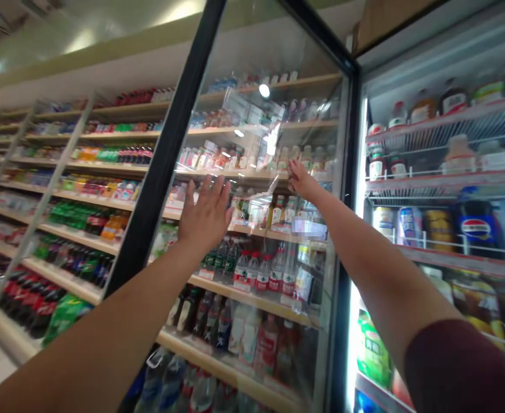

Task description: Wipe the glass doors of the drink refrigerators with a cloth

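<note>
A black-framed glass door [273, 189] of a drinks fridge stands swung open in front of me. My left hand [204, 209] is stretched out flat with fingers spread, at the left part of the pane; whether its palm touches the glass I cannot tell. Farther right, my right hand [299, 179] is raised at the pane with its fingers curled together. What it holds, if anything, is too small and blurred to make out. Bright reflections lie on the glass between and above the hands. Bottled drinks [265, 272] on shelves show through the pane.
The lit fridge interior at right has wire shelves [445, 178] with bottles and cans, including a dark blue Pepsi bottle [476, 226]. Long wooden store shelves [80, 238] full of drinks run off to the left. The door's black frame [166, 149] slants between them.
</note>
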Demonstrator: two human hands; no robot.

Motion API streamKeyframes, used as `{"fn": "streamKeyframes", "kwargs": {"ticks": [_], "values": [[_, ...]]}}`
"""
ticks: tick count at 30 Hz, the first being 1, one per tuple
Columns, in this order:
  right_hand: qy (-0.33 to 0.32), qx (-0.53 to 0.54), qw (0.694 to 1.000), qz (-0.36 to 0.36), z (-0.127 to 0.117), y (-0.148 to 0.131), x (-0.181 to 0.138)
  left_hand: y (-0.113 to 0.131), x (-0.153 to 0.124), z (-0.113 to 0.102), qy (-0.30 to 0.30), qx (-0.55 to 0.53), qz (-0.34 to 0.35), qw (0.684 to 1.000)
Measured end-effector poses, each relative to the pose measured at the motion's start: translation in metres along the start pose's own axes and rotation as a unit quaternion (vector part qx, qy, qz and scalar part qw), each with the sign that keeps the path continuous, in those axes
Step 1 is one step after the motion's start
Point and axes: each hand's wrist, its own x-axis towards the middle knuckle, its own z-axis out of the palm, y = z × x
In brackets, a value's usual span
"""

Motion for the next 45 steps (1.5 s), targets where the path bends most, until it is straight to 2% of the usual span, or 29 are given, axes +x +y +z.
{"fn": "streamKeyframes", "kwargs": {"ticks": [4,9,12,14,19,23,25,30,31,34,35,36,37,40,41,42,45], "values": [[0.016,0.006,1.0,-0.013,0.012,-0.02,-0.004,-0.001,-0.001,0.001,0.007,-0.001,0.002,1.0],[0.13,-0.003,0.991,0.033,0.063,-0.071,-0.047,-0.004,-0.003,0.003,0.012,0.001,0.007,1.0],[0.117,0.004,0.993,-0.016,0.092,-0.1,-0.069,-0.005,-0.003,0.003,0.011,0.012,0.01,1.0],[0.105,0.013,0.993,-0.042,0.1,-0.107,-0.071,-0.005,-0.003,0.003,0.01,0.021,0.01,1.0],[0.169,0.015,0.985,0.034,0.099,-0.1,-0.065,-0.005,-0.003,0.004,0.008,0.035,0.01,0.999],[0.117,0.006,0.992,-0.053,0.106,-0.108,-0.08,-0.008,-0.004,0.005,0.015,0.037,0.015,0.999],[0.099,0.0,0.993,-0.069,0.108,-0.109,-0.088,-0.009,-0.003,0.005,0.02,0.036,0.018,0.999],[0.14,-0.005,0.988,0.07,0.108,-0.096,-0.108,-0.006,-0.001,0.002,0.014,0.035,0.018,0.999],[0.129,-0.005,0.99,0.057,0.109,-0.095,-0.114,-0.005,0.0,0.0,0.008,0.038,0.016,0.999],[0.054,-0.017,0.994,-0.089,0.107,-0.09,-0.129,0.0,0.002,-0.003,-0.012,0.051,0.013,0.999],[0.038,-0.02,0.992,-0.121,0.104,-0.087,-0.132,0.002,0.002,-0.004,-0.019,0.057,0.012,0.998],[0.036,-0.018,0.992,-0.122,0.101,-0.082,-0.132,0.003,0.003,-0.005,-0.025,0.063,0.01,0.998],[0.05,-0.008,0.995,-0.089,0.099,-0.078,-0.131,0.004,0.003,-0.006,-0.032,0.067,0.007,0.997],[0.129,0.034,0.988,0.073,0.096,-0.069,-0.125,0.007,0.004,-0.007,-0.052,0.068,-0.006,0.996],[0.142,0.041,0.984,0.096,0.097,-0.07,-0.123,0.006,0.005,-0.007,-0.058,0.065,-0.008,0.996],[0.138,0.041,0.986,0.088,0.097,-0.071,-0.121,0.006,0.005,-0.006,-0.062,0.062,-0.008,0.996],[0.072,0.017,0.997,-0.023,0.092,-0.077,-0.11,0.002,0.006,-0.002,-0.068,0.058,-0.009,0.996]]}}
